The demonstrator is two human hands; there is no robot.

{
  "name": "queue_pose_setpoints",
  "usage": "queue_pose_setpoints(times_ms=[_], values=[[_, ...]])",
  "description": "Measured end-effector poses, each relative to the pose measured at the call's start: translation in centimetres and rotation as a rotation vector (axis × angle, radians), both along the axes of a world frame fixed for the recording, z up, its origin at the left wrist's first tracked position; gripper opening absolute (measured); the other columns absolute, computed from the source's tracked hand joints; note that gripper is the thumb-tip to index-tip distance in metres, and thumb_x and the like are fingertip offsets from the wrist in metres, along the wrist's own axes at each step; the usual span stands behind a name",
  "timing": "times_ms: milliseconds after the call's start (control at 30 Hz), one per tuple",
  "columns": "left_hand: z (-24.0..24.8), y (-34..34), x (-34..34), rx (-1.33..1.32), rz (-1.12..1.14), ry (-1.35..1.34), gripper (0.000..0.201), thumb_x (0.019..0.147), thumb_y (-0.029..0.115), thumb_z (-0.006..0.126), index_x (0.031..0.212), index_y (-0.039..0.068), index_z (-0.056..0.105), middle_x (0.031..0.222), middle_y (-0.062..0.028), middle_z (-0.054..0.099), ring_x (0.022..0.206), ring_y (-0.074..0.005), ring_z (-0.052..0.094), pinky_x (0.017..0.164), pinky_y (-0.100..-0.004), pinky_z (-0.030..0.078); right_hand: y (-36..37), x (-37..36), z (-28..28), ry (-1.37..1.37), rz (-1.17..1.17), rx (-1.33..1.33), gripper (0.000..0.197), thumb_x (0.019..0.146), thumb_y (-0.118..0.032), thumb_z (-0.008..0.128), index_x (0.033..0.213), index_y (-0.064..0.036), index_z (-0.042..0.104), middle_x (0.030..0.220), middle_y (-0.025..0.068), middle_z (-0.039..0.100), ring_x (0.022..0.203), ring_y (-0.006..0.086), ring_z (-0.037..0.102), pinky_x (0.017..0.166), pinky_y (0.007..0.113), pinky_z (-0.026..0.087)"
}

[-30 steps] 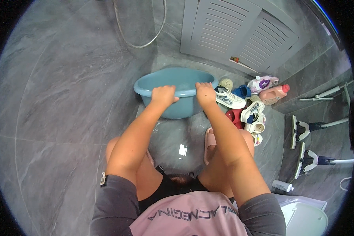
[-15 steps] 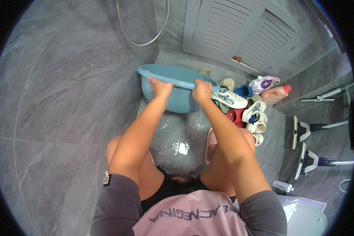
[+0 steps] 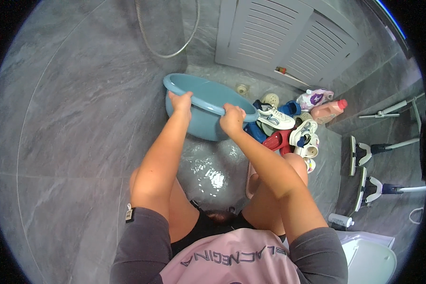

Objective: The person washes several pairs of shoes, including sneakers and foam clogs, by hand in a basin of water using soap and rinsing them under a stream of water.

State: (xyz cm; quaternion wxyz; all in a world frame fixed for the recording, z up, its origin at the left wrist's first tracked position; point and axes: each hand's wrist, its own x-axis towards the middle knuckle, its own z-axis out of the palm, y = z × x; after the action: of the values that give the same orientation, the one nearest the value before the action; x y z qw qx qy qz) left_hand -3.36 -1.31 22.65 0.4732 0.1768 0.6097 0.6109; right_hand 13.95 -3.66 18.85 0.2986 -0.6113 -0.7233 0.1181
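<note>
Both my hands grip the near rim of a large blue plastic basin, which is tilted with its opening facing away from me. My left hand is closed over the rim left of the middle. Farther right along the same rim, my right hand is closed, with its fingertips hidden behind the plastic. Water lies rippling and shining on the floor between the basin and my legs. What the basin holds, if anything, is out of sight.
Right of the basin lies a pile of shoes, with a white sneaker and a red slipper. Behind them stand a pink bottle and a white-purple pouch. A floor drain, grey louvred cabinet, shower hose and mop heads surround this spot.
The basin has turned and shifted slightly left, its right end coming nearer to me and away from the sneaker. Both hands moved left with it. More rippling water shows on the floor.
</note>
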Motion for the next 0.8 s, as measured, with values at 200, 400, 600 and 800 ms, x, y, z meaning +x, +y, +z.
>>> queue_pose_setpoints(times_ms=[200, 400, 600, 800], values=[[-1.0, 1.2, -1.1, -0.047, 0.038, 0.039, 0.091, 0.075, 0.002, 0.061, 0.143, 0.003, 0.000, 0.140, -0.0198, 0.031, 0.127, -0.0301, 0.036, 0.104, -0.0344, 0.029, 1.3, -0.4, 0.9, -0.092, 0.055, 0.001, 0.025, 0.067, 0.000, 0.054, 0.088, -0.0075, 0.065, 0.082, 0.0137, 0.063, 0.089, 0.0302, 0.056, 0.088, 0.044, 0.035], [0.9, 1.1, 0.2, -0.065, 0.010, 0.290, 0.072, 0.075, 0.015, 0.068, 0.133, 0.002, 0.029, 0.126, -0.0188, 0.047, 0.114, -0.0298, 0.049, 0.094, -0.0375, 0.039, 4.1, 1.0, 1.1, -0.106, 0.051, 0.046, 0.022, 0.067, 0.002, 0.051, 0.082, -0.0077, 0.064, 0.085, 0.0097, 0.063, 0.090, 0.0288, 0.055, 0.093, 0.051, 0.029], [1.4, 1.1, 0.1, -0.144, -0.096, 0.563, 0.059, 0.078, 0.029, 0.065, 0.128, 0.008, 0.042, 0.126, -0.0217, 0.047, 0.112, -0.0305, 0.050, 0.092, -0.0377, 0.040, 5.2, 0.8, 2.4, -0.081, 0.056, 0.076, 0.020, 0.066, 0.002, 0.051, 0.078, -0.0082, 0.063, 0.082, 0.0103, 0.064, 0.088, 0.0288, 0.055, 0.092, 0.051, 0.029], [4.1, 0.9, 1.7, -0.374, -0.192, 0.853, 0.053, 0.076, 0.041, 0.058, 0.122, 0.017, 0.050, 0.127, -0.0152, 0.036, 0.117, -0.0345, 0.037, 0.097, -0.0426, 0.034, 6.2, 1.1, 2.6, -0.101, 0.060, 0.093, 0.020, 0.066, 0.001, 0.050, 0.076, -0.0091, 0.064, 0.079, 0.0107, 0.064, 0.086, 0.0288, 0.056, 0.092, 0.050, 0.030]])
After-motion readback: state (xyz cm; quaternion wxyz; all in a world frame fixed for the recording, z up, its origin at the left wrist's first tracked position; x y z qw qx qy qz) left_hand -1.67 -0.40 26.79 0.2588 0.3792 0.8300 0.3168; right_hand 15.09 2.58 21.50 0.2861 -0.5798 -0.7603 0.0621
